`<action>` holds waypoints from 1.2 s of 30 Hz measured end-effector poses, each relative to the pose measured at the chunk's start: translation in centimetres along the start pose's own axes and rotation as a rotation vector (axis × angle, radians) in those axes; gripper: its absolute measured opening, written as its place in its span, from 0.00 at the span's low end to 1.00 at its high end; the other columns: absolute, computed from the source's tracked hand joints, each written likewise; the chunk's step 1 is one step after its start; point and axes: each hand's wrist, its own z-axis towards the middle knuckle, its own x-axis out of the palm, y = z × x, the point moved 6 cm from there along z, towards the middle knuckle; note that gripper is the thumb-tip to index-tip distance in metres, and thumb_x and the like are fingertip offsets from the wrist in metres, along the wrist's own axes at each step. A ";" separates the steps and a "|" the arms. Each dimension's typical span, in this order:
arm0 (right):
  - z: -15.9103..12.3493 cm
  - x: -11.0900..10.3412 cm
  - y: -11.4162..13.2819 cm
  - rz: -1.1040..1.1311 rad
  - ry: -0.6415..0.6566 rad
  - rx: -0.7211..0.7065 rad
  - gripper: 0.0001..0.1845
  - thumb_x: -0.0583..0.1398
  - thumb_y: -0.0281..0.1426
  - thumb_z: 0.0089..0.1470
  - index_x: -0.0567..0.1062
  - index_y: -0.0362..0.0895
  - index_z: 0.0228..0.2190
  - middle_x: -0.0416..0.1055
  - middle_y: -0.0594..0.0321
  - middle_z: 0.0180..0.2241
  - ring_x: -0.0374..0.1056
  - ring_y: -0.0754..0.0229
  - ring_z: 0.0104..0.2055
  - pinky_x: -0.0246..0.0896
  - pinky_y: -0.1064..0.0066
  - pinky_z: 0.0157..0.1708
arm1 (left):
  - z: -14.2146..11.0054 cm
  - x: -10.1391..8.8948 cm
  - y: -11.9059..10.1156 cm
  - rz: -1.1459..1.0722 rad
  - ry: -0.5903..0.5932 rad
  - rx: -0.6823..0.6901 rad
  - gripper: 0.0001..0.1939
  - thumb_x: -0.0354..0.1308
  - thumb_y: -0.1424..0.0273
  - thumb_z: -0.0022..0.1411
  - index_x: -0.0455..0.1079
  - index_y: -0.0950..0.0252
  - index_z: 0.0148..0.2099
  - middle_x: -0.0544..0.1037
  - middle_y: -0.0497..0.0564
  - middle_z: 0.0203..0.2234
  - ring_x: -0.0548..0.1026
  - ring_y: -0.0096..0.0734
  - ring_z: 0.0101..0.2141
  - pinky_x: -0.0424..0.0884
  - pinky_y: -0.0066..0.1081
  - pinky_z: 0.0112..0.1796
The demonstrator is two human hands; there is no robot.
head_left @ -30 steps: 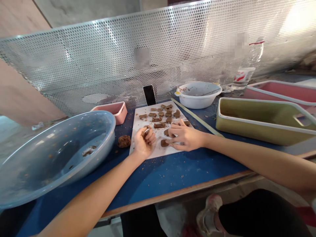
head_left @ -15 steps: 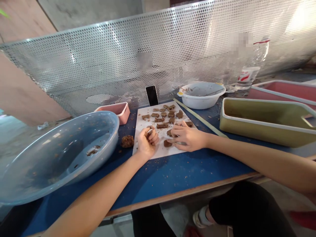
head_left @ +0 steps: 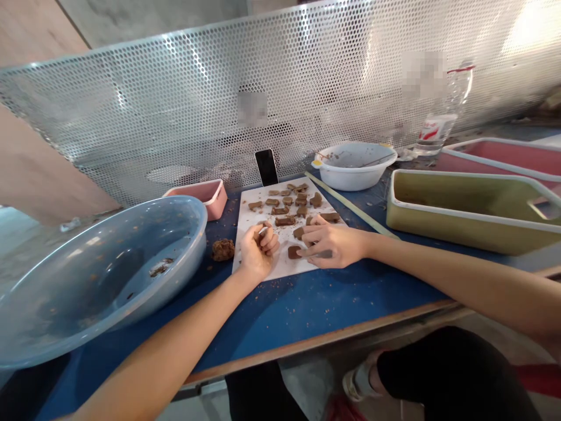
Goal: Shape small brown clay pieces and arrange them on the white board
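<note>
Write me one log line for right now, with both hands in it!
left hand: curled, contents unclear | right hand: at brown piece on white sheet | brown lump: between sheet and blue basin

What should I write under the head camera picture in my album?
Left hand curled, right hand among small brown pieces on a white sheet, blue basin nearby.

Quick note on the wearer: left forearm (head_left: pixel 175 345) and right forearm (head_left: pixel 451 278) bare, slender, uncovered out to the frame edges. Left hand (head_left: pixel 258 252) and right hand (head_left: pixel 335 242) bare too, slim-fingered. Plain black cloth trousers (head_left: pixel 451 374), strip of bare ankle (head_left: pixel 374 367), pale greyish sock (head_left: pixel 363 380), off-white shoe (head_left: pixel 349 387), details too blurred to tell.
</note>
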 end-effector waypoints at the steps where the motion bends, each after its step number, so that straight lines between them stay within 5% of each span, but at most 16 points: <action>1: 0.0 -0.1 0.0 -0.014 -0.012 0.010 0.18 0.56 0.36 0.78 0.85 0.44 0.52 0.76 0.59 0.39 0.69 0.55 0.43 0.46 0.57 0.50 | 0.0 0.0 0.0 -0.001 0.000 -0.003 0.06 0.58 0.75 0.64 0.69 0.64 0.33 0.50 0.39 0.16 0.48 0.22 0.15 0.44 0.28 0.18; 6: 0.2 -0.4 -0.3 -0.096 -0.020 0.101 0.21 0.54 0.36 0.79 0.81 0.44 0.61 0.74 0.57 0.43 0.68 0.54 0.44 0.47 0.57 0.51 | 0.1 0.0 0.0 0.007 0.005 -0.001 0.08 0.56 0.75 0.66 0.70 0.64 0.32 0.50 0.39 0.16 0.48 0.23 0.16 0.44 0.28 0.18; 13: 0.5 0.3 -0.3 -0.102 0.037 0.146 0.19 0.56 0.37 0.79 0.86 0.46 0.55 0.74 0.57 0.40 0.65 0.53 0.46 0.45 0.58 0.47 | 0.2 -0.2 0.0 0.004 -0.004 0.004 0.08 0.56 0.75 0.65 0.71 0.64 0.32 0.51 0.39 0.15 0.48 0.22 0.15 0.44 0.27 0.19; 18: 0.6 -0.1 0.2 -0.190 -0.003 0.117 0.22 0.55 0.38 0.79 0.80 0.43 0.63 0.75 0.54 0.44 0.64 0.51 0.46 0.47 0.56 0.50 | 0.0 0.0 0.0 0.008 0.014 0.003 0.08 0.56 0.76 0.65 0.70 0.64 0.32 0.52 0.40 0.15 0.49 0.22 0.15 0.45 0.28 0.18; 30: 0.7 0.0 -0.6 -0.136 0.140 0.194 0.26 0.57 0.35 0.78 0.73 0.49 0.71 0.70 0.49 0.53 0.60 0.47 0.51 0.52 0.54 0.54 | 0.2 0.0 0.1 -0.005 -0.021 0.000 0.10 0.54 0.75 0.67 0.71 0.65 0.31 0.51 0.39 0.15 0.48 0.22 0.15 0.44 0.27 0.18; 36: 1.4 0.6 -1.4 -0.111 0.201 0.194 0.21 0.53 0.41 0.82 0.77 0.56 0.66 0.67 0.51 0.55 0.59 0.47 0.53 0.52 0.55 0.53 | 0.2 0.2 0.0 -0.005 -0.015 0.002 0.10 0.55 0.75 0.67 0.72 0.66 0.31 0.50 0.39 0.15 0.48 0.21 0.15 0.44 0.27 0.19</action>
